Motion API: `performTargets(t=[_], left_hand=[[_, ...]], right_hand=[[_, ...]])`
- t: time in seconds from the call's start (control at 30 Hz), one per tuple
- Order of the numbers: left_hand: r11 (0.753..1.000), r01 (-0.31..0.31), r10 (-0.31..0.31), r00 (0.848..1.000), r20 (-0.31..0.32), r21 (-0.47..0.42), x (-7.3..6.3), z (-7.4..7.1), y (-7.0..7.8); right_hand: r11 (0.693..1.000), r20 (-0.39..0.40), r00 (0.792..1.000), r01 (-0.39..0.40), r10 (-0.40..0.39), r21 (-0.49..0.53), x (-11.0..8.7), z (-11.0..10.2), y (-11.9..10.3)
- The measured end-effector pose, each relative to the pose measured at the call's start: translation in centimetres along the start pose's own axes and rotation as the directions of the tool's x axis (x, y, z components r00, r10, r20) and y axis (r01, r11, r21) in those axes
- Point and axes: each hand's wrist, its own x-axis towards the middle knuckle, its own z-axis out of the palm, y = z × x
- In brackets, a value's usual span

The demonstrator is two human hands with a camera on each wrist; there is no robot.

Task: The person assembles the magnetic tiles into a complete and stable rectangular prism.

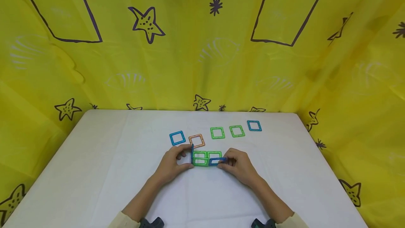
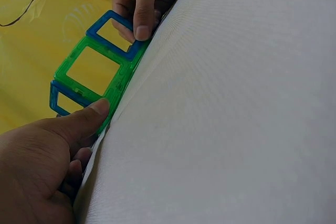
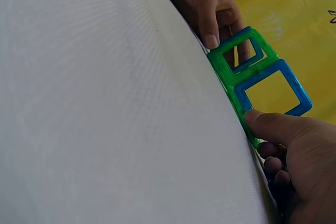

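Green square magnetic tiles (image 1: 207, 158) are joined side by side on the white table, near its middle. At their left end my left hand (image 1: 172, 164) grips a blue magnetic tile (image 1: 192, 153) that stands upright, with the thumb by its near corner and a fingertip at its upper edge. My right hand (image 1: 238, 166) pinches another blue magnetic tile (image 3: 297, 85) at the right end, thumb on the near side. This tile stands up against the green ones, and a green tile (image 2: 68, 59) rises beside it in the left wrist view. Fingertips behind the tiles are partly hidden.
Behind the joined tiles lie loose ones in a row: a blue tile (image 1: 171, 140), an orange tile (image 1: 196, 135), two green tiles (image 1: 217, 128) and a blue tile (image 1: 254, 130) at right. Yellow patterned cloth (image 1: 180, 73) hangs around the white table (image 1: 126, 157).
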Motion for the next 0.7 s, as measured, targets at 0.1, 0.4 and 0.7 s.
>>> performTargets(t=[0.1,0.4,0.7], left_hand=[[1.000,-0.001,0.001,1.000,-0.001,-0.003,-0.02,-0.02,0.02],[1.000,-0.009,0.009,1.000,0.004,0.006,-0.07,-0.19,0.17],[1.000,0.008,-0.008,1.000,0.002,0.001,-0.11,-0.09,0.13]], right_hand=[[1.000,0.006,1.000,-0.011,0.011,0.004,0.04,-0.01,-0.10],[0.999,0.027,1.000,-0.015,0.016,-0.031,0.04,0.03,-0.06],[0.995,0.079,0.996,-0.042,0.050,-0.094,-0.17,-0.02,-0.75]])
